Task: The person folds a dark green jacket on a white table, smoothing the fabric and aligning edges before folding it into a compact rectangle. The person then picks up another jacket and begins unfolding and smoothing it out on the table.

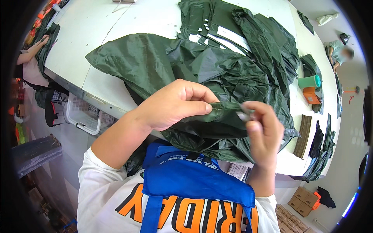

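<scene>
A dark green, shiny waterproof garment (233, 73) lies crumpled across the table before me, its near side hanging over the edge. My left hand (180, 105) is closed, thumb and forefinger pinching a stitched seam of the green fabric. Just right of it, my right hand (264, 126) is partly blurred, with thumb and forefinger bent towards each other. A small pale, shiny thing (244, 115) shows at those fingertips, too smeared to name. The stretch of seam (223, 108) between my hands is raised above the table edge.
Stacked dark green pieces with white labels (202, 29) lie on the white table (128, 19). A green cylinder (309, 81) and an orange box (311, 95) stand to the right. Below the left edge is a white basket (83, 112). Other people work at far left and far right.
</scene>
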Demonstrator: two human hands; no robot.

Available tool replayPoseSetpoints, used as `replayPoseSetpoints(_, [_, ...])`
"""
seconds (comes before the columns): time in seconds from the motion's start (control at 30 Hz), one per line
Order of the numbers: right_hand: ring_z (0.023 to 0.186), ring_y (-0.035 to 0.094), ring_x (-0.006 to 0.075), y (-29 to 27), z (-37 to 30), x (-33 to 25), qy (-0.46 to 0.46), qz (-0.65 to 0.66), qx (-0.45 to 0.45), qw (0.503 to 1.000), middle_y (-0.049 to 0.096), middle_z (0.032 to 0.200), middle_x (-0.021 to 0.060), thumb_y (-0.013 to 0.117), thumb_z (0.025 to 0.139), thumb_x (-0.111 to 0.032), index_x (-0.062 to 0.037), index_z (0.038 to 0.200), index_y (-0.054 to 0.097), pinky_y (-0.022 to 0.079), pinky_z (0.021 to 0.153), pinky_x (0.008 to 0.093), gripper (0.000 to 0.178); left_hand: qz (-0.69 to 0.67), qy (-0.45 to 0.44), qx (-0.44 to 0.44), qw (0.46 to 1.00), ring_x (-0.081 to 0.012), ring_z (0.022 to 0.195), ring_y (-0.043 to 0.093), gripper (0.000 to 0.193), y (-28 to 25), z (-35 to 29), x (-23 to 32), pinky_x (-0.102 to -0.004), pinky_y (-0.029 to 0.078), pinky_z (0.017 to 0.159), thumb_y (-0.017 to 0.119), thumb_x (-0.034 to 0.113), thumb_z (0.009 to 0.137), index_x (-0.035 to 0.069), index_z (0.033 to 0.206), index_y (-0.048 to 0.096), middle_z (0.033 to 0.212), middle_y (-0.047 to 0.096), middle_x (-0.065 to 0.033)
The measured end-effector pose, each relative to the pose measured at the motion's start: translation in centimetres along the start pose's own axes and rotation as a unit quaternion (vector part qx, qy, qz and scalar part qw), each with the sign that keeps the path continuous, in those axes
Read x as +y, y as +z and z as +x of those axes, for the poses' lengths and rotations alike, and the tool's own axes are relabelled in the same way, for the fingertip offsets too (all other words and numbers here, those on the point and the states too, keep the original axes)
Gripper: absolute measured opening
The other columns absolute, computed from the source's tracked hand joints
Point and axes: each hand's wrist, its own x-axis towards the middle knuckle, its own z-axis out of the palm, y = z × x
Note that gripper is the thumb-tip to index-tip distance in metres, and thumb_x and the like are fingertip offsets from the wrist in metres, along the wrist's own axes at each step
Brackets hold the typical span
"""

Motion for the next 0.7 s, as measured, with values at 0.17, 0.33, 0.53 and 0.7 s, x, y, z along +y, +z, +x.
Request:
replayPoseSetpoints(0.17, [0.07,0.059,0.0152,0.3,0.2,0.6,0.002,0.001,-0.021,1.0,0.064,0.085,0.0089,0.081,0.073,-0.02,0.0001,0.101,0.065,0.047,0.063,0.0237,0.038,-0.053,-0.006,0.005,0.999,-0.0062,0.079,0.058,0.024,0.3,-0.2,0.0,-0.0199,0.046,0.073,0.057,0.003,0.086,-0.007,0.108,0.062,0.094,0.066,-0.0051])
replayPoseSetpoints(0.33, [0.07,0.057,0.0112,1.2,0.8,0.6,0.034,0.135,-0.003,0.99,0.065,0.085,0.0068,0.082,0.071,-0.018,-0.0013,0.101,0.068,0.044,0.062,0.0226,0.037,-0.02,0.035,0.003,0.999,-0.0029,0.074,0.053,0.019,0.1,-0.2,-0.3,-0.0176,0.041,0.065,0.056,-0.001,0.085,-0.002,0.103,0.059,0.089,0.062,-0.0013])
replayPoseSetpoints(0.53, [0.065,0.056,0.0141,3.0,1.8,0.2,-0.085,0.045,0.061,0.993,0.06,0.075,0.0061,0.073,0.068,0.005,-0.0033,0.09,0.07,0.043,0.057,0.0241,0.024,-0.002,0.054,0.018,0.998,-0.0016,0.075,0.052,0.01,0.7,-0.2,-0.7,-0.0163,0.041,0.065,0.057,-0.004,0.084,0.003,0.091,0.057,0.086,0.058,0.0015])
replayPoseSetpoints(0.7, [0.059,0.055,0.0181,4.1,1.2,0.9,-0.228,-0.069,0.184,0.954,0.059,0.078,0.0053,0.068,0.056,0.006,-0.0039,0.086,0.068,0.042,0.052,0.0274,0.032,-0.008,0.032,0.028,0.999,-0.002,0.076,0.055,0.009,0.9,-0.1,-0.5,-0.0169,0.044,0.068,0.058,-0.004,0.085,0.002,0.093,0.058,0.087,0.06,0.0007])
